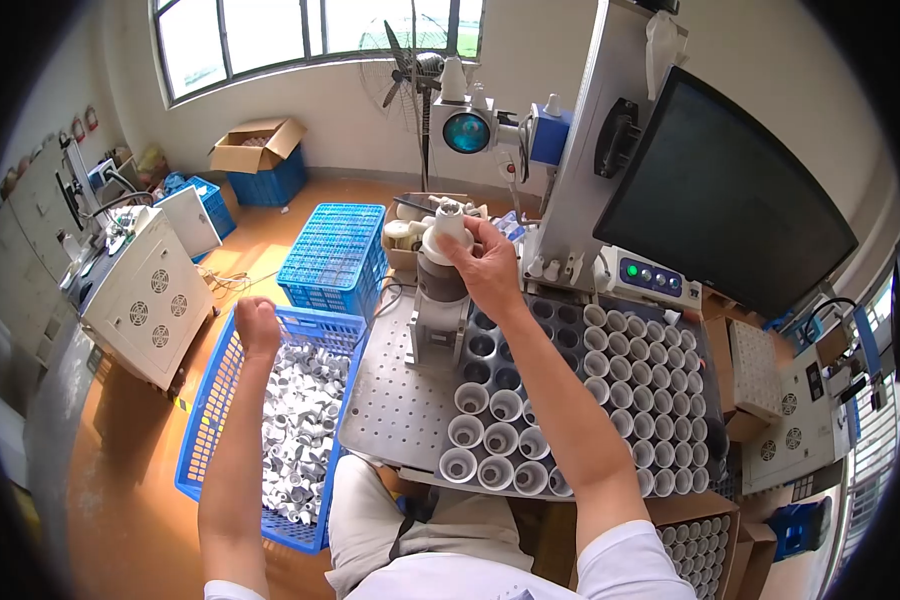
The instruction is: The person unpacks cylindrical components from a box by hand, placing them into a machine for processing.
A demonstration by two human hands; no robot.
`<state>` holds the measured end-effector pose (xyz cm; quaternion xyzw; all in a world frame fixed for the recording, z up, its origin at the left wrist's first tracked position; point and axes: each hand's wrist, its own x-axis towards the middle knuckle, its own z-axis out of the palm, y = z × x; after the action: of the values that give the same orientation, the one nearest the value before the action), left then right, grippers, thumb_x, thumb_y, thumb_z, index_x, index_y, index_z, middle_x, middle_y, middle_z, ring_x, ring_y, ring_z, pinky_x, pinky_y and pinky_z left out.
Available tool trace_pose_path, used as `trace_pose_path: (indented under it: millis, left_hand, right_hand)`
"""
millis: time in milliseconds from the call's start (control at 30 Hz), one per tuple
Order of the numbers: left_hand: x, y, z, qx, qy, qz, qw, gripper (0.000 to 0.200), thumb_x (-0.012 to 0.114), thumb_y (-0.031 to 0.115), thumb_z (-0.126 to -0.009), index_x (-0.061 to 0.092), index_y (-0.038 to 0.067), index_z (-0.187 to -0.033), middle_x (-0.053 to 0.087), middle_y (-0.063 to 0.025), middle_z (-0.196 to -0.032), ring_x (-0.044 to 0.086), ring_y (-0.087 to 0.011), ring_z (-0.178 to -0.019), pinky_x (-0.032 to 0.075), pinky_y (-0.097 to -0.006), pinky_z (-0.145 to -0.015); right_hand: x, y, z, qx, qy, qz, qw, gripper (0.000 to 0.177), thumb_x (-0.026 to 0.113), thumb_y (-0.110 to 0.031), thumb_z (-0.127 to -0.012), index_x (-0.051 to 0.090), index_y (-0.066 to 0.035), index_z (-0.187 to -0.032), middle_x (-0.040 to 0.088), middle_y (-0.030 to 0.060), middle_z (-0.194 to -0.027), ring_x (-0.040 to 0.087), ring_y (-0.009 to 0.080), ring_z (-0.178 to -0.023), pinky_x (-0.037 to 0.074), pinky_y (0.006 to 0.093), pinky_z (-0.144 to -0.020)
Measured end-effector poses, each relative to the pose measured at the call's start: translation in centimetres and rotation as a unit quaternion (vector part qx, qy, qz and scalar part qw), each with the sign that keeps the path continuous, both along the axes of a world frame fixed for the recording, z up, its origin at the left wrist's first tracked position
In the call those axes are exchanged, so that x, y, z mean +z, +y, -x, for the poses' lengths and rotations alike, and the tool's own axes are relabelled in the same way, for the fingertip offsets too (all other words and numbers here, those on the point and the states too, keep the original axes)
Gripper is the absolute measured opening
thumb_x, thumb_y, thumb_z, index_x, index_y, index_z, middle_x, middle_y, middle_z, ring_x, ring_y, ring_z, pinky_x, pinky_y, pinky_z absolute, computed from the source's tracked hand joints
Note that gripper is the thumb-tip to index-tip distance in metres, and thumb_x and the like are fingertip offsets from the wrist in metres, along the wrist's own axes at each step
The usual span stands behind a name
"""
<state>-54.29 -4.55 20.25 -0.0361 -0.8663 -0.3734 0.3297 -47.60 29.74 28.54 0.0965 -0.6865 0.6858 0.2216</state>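
My right hand [487, 268] has its fingers wrapped round a white plastic housing [448, 226], wide below with a narrow neck on top. The housing sits upright on a grey cylindrical fixture [440, 290] at the back of the perforated metal table [390, 400]. Over the far end of a blue basket [198, 430], my left hand [258, 326] is closed; whatever its fingers hold is hidden. Small white plastic parts [300, 430] fill that basket in a loose heap. Right of the fixture stands a dark tray [478, 345] with rows of white cups [500, 438], several of its holes bare.
A blue-and-grey machine head with a round lens [467, 133] hangs above the fixture. A large dark monitor [725, 200] leans in at the right over a button box [655, 280]. A closed blue crate [332, 250] and a white cabinet [150, 300] stand at left.
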Motion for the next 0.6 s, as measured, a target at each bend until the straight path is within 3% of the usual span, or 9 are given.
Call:
trace_pose_path:
  millis: [33, 67, 200, 267, 333, 367, 433, 567, 600]
  left_hand:
    - [-6.2, -3.9, 1.7, 0.054, -0.073, 0.074, 0.993, 0.018, 0.047, 0.014, -0.074, 0.051, -0.003, -0.072, 0.058, -0.0231, -0.074, 0.055, -0.0398, -0.076, 0.041, -0.0476, -0.075]
    - [-5.6, -2.3, -2.0, 0.073, -0.137, 0.108, 0.982, 0.017, 0.047, 0.014, -0.076, 0.052, -0.003, -0.078, 0.056, -0.0238, -0.082, 0.052, -0.0415, -0.084, 0.039, -0.0498, -0.076]
    - [-10.9, 1.4, -7.6, -0.095, -0.247, 0.267, 0.927, 0.019, 0.048, 0.013, -0.077, 0.053, -0.004, -0.085, 0.054, -0.0244, -0.091, 0.05, -0.0408, -0.09, 0.039, -0.0509, -0.081]
    - [-15.9, 3.4, -7.9, -0.104, -0.258, 0.225, 0.934, 0.02, 0.048, 0.014, -0.078, 0.054, -0.004, -0.084, 0.055, -0.0248, -0.091, 0.051, -0.0397, -0.091, 0.04, -0.0505, -0.082]
    - [-15.7, 6.6, -9.4, -0.115, -0.272, 0.2, 0.934, 0.02, 0.049, 0.014, -0.078, 0.056, -0.004, -0.084, 0.058, -0.0226, -0.091, 0.053, -0.0381, -0.092, 0.042, -0.0494, -0.083]
    - [-19.8, 6.7, -8.7, -0.161, -0.238, 0.317, 0.904, 0.021, 0.05, 0.016, -0.078, 0.057, -0.002, -0.087, 0.06, -0.0199, -0.09, 0.054, -0.0362, -0.091, 0.042, -0.0493, -0.081]
    - [-17.8, 8.4, -9.1, -0.11, -0.286, 0.331, 0.893, 0.026, 0.048, 0.023, -0.081, 0.059, 0.002, -0.092, 0.061, -0.0168, -0.097, 0.056, -0.0308, -0.095, 0.043, -0.046, -0.079]
    - [-15.1, 8.5, -10.0, -0.124, -0.332, 0.317, 0.88, 0.03, 0.045, 0.024, -0.083, 0.059, 0.004, -0.101, 0.061, -0.0144, -0.102, 0.054, -0.0314, -0.101, 0.041, -0.0487, -0.083]
    - [-14.8, 8.6, -10.6, -0.119, -0.267, 0.298, 0.909, 0.025, 0.047, 0.018, -0.081, 0.062, -0.001, -0.089, 0.061, -0.0157, -0.096, 0.056, -0.032, -0.093, 0.044, -0.0481, -0.075]
  right_hand:
    - [0.2, -0.1, -0.2, -0.007, 0.004, -0.012, 1.0, 0.044, 0.071, -0.031, -0.081, 0.058, -0.001, -0.11, 0.064, 0.007, -0.095, 0.06, 0.0113, -0.084, 0.048, 0.0234, -0.074]
    - [0.1, 0.2, -0.4, -0.016, 0.005, -0.024, 1.0, 0.045, 0.071, -0.031, -0.081, 0.058, 0.0, -0.11, 0.064, 0.0069, -0.095, 0.06, 0.0111, -0.084, 0.048, 0.0233, -0.074]
    - [-1.4, 3.4, -1.4, -0.07, 0.026, -0.048, 0.996, 0.049, 0.067, -0.036, -0.083, 0.058, 0.002, -0.113, 0.063, 0.0116, -0.099, 0.059, 0.0161, -0.092, 0.048, 0.0275, -0.079]
    - [-2.1, 5.2, -3.5, -0.069, -0.1, -0.207, 0.971, 0.048, 0.068, -0.034, -0.081, 0.058, 0.002, -0.111, 0.064, 0.0151, -0.099, 0.061, 0.0218, -0.092, 0.048, 0.0311, -0.081]
    - [-3.1, 6.0, -6.3, -0.022, -0.253, -0.372, 0.893, 0.049, 0.068, -0.035, -0.08, 0.059, 0.003, -0.11, 0.065, 0.0148, -0.097, 0.062, 0.0225, -0.092, 0.048, 0.0321, -0.082]
    - [-2.6, 5.2, -8.0, -0.002, -0.292, -0.452, 0.843, 0.052, 0.067, -0.038, -0.078, 0.06, 0.004, -0.108, 0.065, 0.0158, -0.095, 0.063, 0.0248, -0.09, 0.048, 0.0337, -0.08]
    - [-3.2, 2.8, -9.8, 0.044, -0.337, -0.564, 0.752, 0.059, 0.065, -0.048, -0.074, 0.062, 0.003, -0.102, 0.066, 0.0166, -0.09, 0.063, 0.0303, -0.086, 0.049, 0.0382, -0.076]
    - [-4.6, -2.0, -11.4, 0.039, -0.262, -0.665, 0.698, 0.057, 0.063, -0.057, -0.071, 0.064, -0.001, -0.083, 0.065, 0.0173, -0.073, 0.063, 0.0324, -0.077, 0.044, 0.0456, -0.078]
    - [-5.6, -2.2, -11.5, 0.021, -0.234, -0.679, 0.696, 0.058, 0.064, -0.056, -0.07, 0.064, 0.0, -0.084, 0.065, 0.0187, -0.075, 0.063, 0.0329, -0.08, 0.044, 0.0459, -0.079]
